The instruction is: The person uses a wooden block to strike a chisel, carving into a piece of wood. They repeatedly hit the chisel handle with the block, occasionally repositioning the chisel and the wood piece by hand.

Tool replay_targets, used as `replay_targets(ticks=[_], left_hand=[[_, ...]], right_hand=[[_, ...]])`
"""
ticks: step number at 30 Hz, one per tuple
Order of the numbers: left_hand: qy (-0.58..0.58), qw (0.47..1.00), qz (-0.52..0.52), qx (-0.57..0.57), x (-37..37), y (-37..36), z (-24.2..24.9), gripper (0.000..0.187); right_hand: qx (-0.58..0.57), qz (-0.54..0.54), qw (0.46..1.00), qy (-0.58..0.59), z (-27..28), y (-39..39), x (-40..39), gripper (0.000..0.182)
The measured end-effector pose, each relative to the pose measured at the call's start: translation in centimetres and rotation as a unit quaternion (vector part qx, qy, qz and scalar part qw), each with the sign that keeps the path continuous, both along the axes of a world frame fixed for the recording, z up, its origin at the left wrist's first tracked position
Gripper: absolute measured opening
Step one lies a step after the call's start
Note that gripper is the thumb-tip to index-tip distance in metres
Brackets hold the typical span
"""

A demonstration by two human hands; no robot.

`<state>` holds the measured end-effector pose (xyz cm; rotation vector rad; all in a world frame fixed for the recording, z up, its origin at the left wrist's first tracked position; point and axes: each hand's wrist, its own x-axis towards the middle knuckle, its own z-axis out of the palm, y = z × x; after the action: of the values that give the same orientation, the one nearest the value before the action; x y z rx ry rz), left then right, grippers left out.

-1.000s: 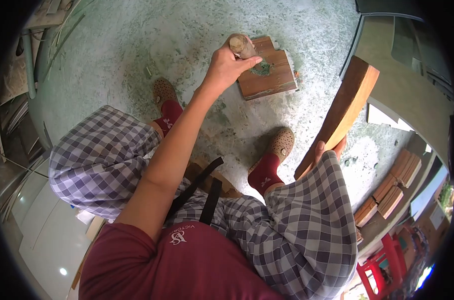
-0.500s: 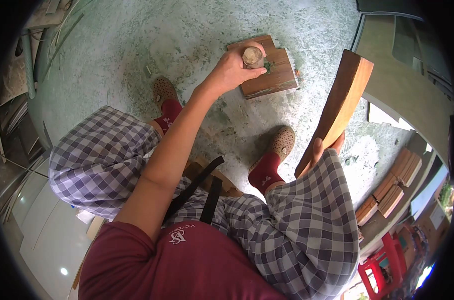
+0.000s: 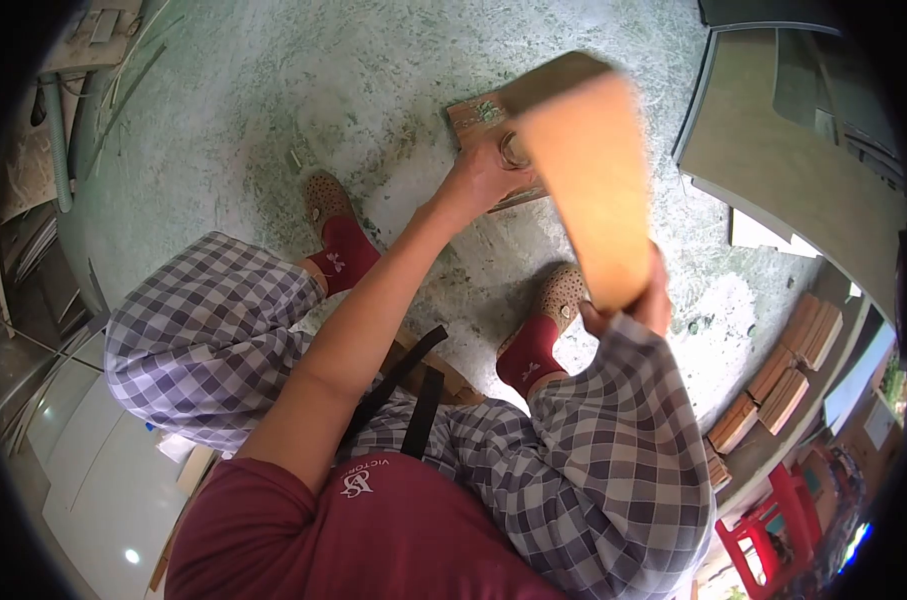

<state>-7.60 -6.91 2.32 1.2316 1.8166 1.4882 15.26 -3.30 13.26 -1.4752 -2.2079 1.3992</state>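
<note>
My left hand (image 3: 485,180) is closed around a short, upright round cylinder (image 3: 514,150) over a wooden board (image 3: 466,118) on the floor. Green bits lie on the board by my fingers. My right hand (image 3: 655,302) grips the near end of a thick wooden block (image 3: 598,190), long and widening toward its far end. Motion blurs the block's far end, which is raised and overlaps the cylinder's right side and much of the board in this view. Most of the cylinder is hidden by my fingers and the block.
My shoes (image 3: 560,295) stand apart on the stained green floor (image 3: 243,100). Stacked wood pieces (image 3: 773,390) lie at the right, near a red plastic stool (image 3: 773,520). A large grey-green panel (image 3: 743,120) stands at upper right. Scrap strips and a pipe (image 3: 55,140) are at the left.
The wooden block has swung left from beside my right knee to above the board. My left hand and the cylinder have shifted slightly down and right.
</note>
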Motion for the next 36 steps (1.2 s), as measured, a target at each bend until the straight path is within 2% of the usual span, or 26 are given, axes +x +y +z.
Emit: replay_targets(ticks=[2, 3, 4, 6, 8, 10, 11, 12, 13, 14, 16, 17, 18, 19, 20, 21, 23, 26, 28, 30, 32, 33, 34, 36], left_hand=[[0.005, 0.996, -0.008, -0.091, -0.3, -0.3, 0.4, 0.042], [-0.002, 0.997, -0.001, -0.078, -0.3, -0.5, 0.7, 0.042], [0.004, 0.997, 0.002, -0.075, -0.7, -0.2, 0.5, 0.042], [-0.032, 0.994, -0.006, -0.102, -0.2, -0.5, -0.6, 0.040], [-0.054, 0.996, 0.013, -0.066, 0.4, -0.6, -1.2, 0.042], [-0.208, 0.977, -0.018, -0.041, 0.4, -0.8, -3.6, 0.046], [-0.332, 0.942, -0.042, -0.016, 0.4, -1.0, -1.5, 0.045], [-0.229, 0.973, -0.036, -0.011, 0.5, -0.5, -1.9, 0.035], [-0.111, 0.993, -0.029, 0.005, 0.2, -0.2, -2.2, 0.032], [0.009, 1.000, -0.020, 0.018, 0.0, -0.1, -2.6, 0.030], [0.032, 0.994, -0.022, -0.102, 0.3, -1.1, -2.9, 0.039], [-0.021, 0.995, -0.025, -0.098, 0.9, -2.2, -0.5, 0.038], [-0.062, 0.997, 0.019, 0.028, 2.4, -3.0, -3.6, 0.039], [-0.053, 0.997, 0.015, 0.051, 3.4, -3.9, -3.8, 0.037], [-0.044, 0.996, 0.010, 0.071, 4.5, -4.9, -3.9, 0.036], [-0.044, 0.997, 0.010, 0.069, 4.9, -5.7, -4.3, 0.036], [0.060, 0.996, -0.031, 0.053, 5.5, -7.3, -5.2, 0.033], [0.055, 0.998, -0.033, 0.027, 6.0, -7.8, -6.2, 0.032], [0.032, 0.999, -0.014, 0.013, 5.5, -7.3, -4.8, 0.032], [0.010, 1.000, 0.001, -0.005, 4.8, -6.5, -3.2, 0.032], [0.042, 0.998, 0.033, 0.028, 3.1, -5.0, -2.3, 0.032], [-0.007, 0.998, 0.061, 0.018, 2.7, -4.4, -2.1, 0.032], [-0.007, 0.998, 0.056, 0.018, 2.2, -4.0, -1.7, 0.032], [-0.052, 0.997, 0.056, -0.006, 0.7, -3.8, -0.4, 0.033]], right_hand=[[-0.093, 0.007, 0.996, -0.008, -2.4, 1.1, -0.7, 0.093], [-0.043, 0.028, 0.999, -0.003, -3.4, 1.0, -0.3, 0.093], [-0.040, 0.030, 0.999, 0.003, -2.6, 1.2, -0.9, 0.093], [-0.006, 0.022, 0.999, -0.035, 0.9, 0.9, -1.4, 0.095], [0.077, 0.083, 0.990, 0.088, 2.1, 1.0, -1.0, 0.094], [0.067, 0.086, 0.968, 0.224, 0.9, 0.9, -1.1, 0.090], [0.062, 0.095, 0.975, 0.191, -0.4, 0.8, -0.9, 0.088], [0.058, 0.106, 0.980, 0.159, -1.3, 1.0, -1.1, 0.087], [-0.004, 0.074, 0.997, 0.028, -0.4, 1.2, -2.5, 0.082], [0.022, 0.129, 0.991, 0.027, -2.3, 1.9, -2.0, 0.085], [0.050, 0.101, 0.993, -0.022, -3.6, 1.8, -1.6, 0.086], [0.047, 0.102, 0.993, -0.019, -3.8, 1.6, -1.5, 0.086], [-0.003, 0.030, 0.999, -0.018, -3.9, 1.6, -1.1, 0.087], [-0.048, -0.042, 0.998, -0.012, -4.0, 1.9, -0.9, 0.087], [-0.023, -0.086, 0.996, 0.015, -4.8, 1.8, -0.3, 0.087], [-0.006, -0.093, 0.993, 0.069, -5.6, 1.9, 0.6, 0.084], [0.010, -0.136, 0.982, 0.133, -6.8, 1.5, 1.9, 0.080], [-0.014, -0.189, 0.968, 0.162, -10.3, 2.1, 5.9, 0.079], [-0.074, -0.243, 0.957, 0.143, -11.1, 2.1, 7.1, 0.080], [-0.039, -0.225, 0.963, 0.146, -12.6, 1.9, 7.7, 0.079], [0.040, -0.170, 0.950, 0.258, -12.1, 1.6, 6.0, 0.078], [0.011, -0.185, 0.941, 0.282, -11.3, 1.3, 5.3, 0.079], [0.012, -0.190, 0.940, 0.282, -10.9, 1.3, 4.9, 0.079], [-0.040, -0.191, 0.949, 0.247, -10.5, 1.4, 4.8, 0.079]])
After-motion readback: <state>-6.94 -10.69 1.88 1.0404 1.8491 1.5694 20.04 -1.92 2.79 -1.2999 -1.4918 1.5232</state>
